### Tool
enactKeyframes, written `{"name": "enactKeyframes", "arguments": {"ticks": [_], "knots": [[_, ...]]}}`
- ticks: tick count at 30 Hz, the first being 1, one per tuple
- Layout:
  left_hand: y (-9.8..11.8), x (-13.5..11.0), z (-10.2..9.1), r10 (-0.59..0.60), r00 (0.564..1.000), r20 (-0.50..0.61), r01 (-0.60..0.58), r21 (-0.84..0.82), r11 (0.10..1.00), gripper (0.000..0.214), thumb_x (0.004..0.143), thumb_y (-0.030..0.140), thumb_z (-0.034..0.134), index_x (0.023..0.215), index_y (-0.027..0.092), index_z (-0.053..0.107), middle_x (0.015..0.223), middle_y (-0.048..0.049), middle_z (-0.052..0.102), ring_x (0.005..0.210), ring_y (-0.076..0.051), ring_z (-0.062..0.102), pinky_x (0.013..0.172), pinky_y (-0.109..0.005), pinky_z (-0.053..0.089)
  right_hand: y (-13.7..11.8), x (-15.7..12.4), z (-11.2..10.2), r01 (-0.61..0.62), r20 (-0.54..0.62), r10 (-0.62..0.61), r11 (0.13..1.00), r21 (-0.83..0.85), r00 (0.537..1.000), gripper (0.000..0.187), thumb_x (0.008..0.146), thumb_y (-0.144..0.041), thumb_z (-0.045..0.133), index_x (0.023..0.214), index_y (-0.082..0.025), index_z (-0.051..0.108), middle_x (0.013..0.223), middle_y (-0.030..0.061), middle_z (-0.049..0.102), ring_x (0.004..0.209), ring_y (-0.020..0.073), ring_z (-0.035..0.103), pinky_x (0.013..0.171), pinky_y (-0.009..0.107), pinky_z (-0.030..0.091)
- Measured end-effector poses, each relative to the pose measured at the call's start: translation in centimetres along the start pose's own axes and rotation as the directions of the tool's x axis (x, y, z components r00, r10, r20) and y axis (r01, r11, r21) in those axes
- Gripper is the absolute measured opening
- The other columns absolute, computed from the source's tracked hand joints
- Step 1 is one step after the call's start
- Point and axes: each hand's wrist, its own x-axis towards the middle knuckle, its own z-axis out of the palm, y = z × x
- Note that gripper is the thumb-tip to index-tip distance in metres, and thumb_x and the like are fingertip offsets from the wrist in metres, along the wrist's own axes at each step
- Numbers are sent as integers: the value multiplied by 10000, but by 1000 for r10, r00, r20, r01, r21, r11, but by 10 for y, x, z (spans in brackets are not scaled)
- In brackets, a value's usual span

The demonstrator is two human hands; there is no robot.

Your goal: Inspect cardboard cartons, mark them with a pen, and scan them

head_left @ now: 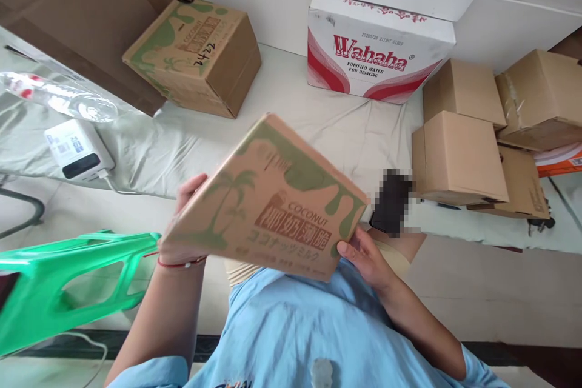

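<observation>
A brown cardboard box [291,206] with green palm and drip prints and the word COCONUT is held up, tilted, above my lap. My left hand [188,194] grips its left side; part of the palm and several fingers are hidden behind the cardboard. At the lower right corner my right hand [361,257] holds on, its thumb on the printed face and the other fingers behind the edge. Beyond, on the cloth-covered surface [282,91], sits a similar coconut box [195,54] with handwritten digits on it.
At the back stands a white and red Wahaha water carton [377,54]. Several plain boxes [459,157] are stacked at right, near a partly pixelated dark phone-like object [391,203]. Leftward are a plastic bottle [63,97], a white power bank [79,148] and a green stool [77,285].
</observation>
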Motion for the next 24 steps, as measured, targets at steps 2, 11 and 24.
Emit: {"name": "enactKeyframes", "arguments": {"ticks": [2, 11, 24], "knots": [[-4, 7, 11, 71, 997, 30, -70, -29, 997, 610, 877, 502, 885, 1445, 407, 686, 1321, 10, 795, 1111, -262, 781, 1001, -443, 720, -2, 0, 2, 6, 16, -6, 1000, 16, 1000, 568, 968, -621, 803, 1402, -277, 676, 1506, 119, 729, 1411, 301, 690, 1188, 496, 575], [24, 27, 63, 282, 949, 140, -293, 65, 954, 695, 978, 443, 833, 1608, 413, 541, 1546, 22, 694, 1203, -198, 780, 849, -188, 694, 15, -10, 2, -108, -90, 124, 982, 157, 988, 574, 897, -646, 860, 1293, -250, 737, 1287, 107, 819, 1085, 282, 805, 843, 404, 675], [97, 0, 129, 429, 863, 265, -472, 726, 501, 903, 1039, 732, 601, 1726, 258, 257, 1646, -202, 551, 1368, -353, 696, 1030, -508, 658, 12, -7, -18, -118, -292, 215, 941, 316, 932, 554, 787, -713, 921, 1132, -285, 853, 1256, 46, 866, 1198, 303, 808, 1056, 451, 659]]}}
